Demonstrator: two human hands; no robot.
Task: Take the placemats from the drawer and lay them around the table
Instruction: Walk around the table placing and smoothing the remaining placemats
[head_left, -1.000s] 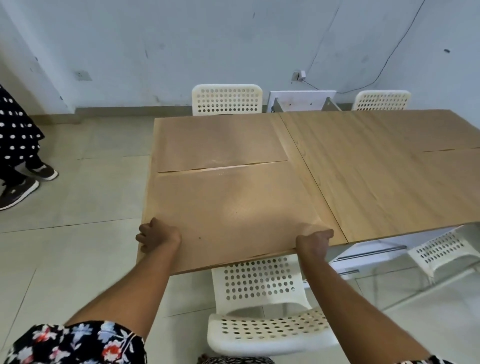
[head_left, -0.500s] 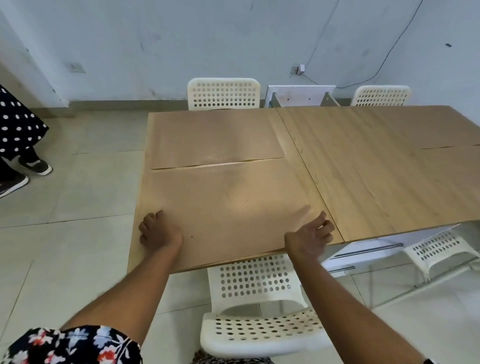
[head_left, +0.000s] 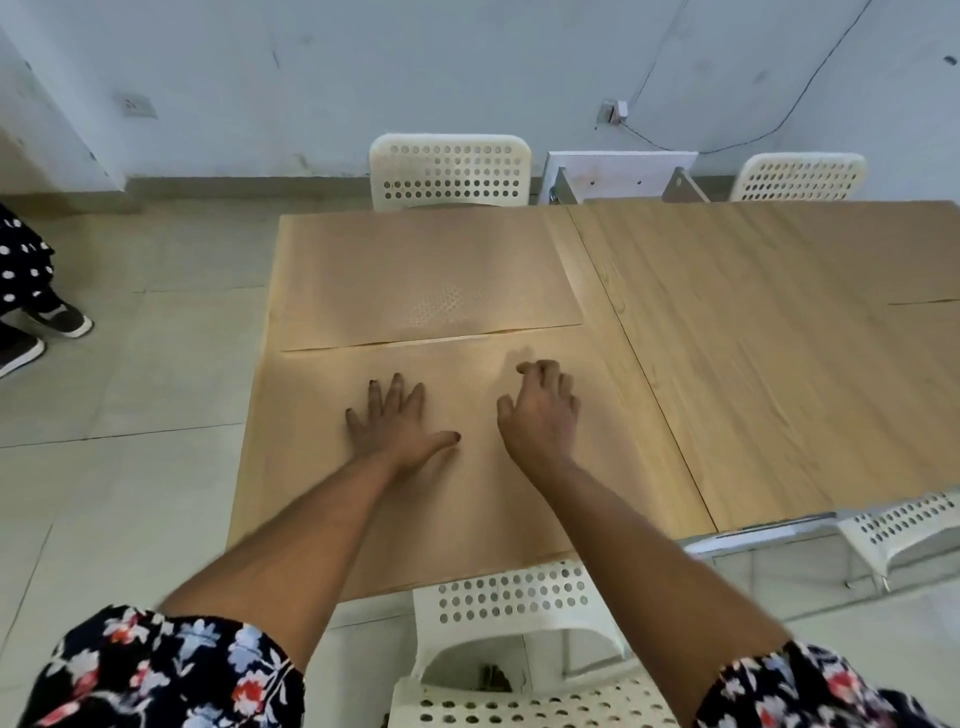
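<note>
Lying flat on the wooden desk, the near placemat runs its long axis left to right, its near edge along the desk's near edge. The left hand presses on it palm down, its fingers spread and flat, holding nothing. Just to the right, the right hand is also over this mat with its fingers loosely curled and gripping nothing; whether their tips touch the mat is unclear. Beyond both sets of fingertips lies the far placemat, its long axis also left to right, its near edge meeting the first mat's far edge. White perforated chairs stand past the far mat and below the wrists. To the right of the right fingers, the desk is bare wood.
</note>
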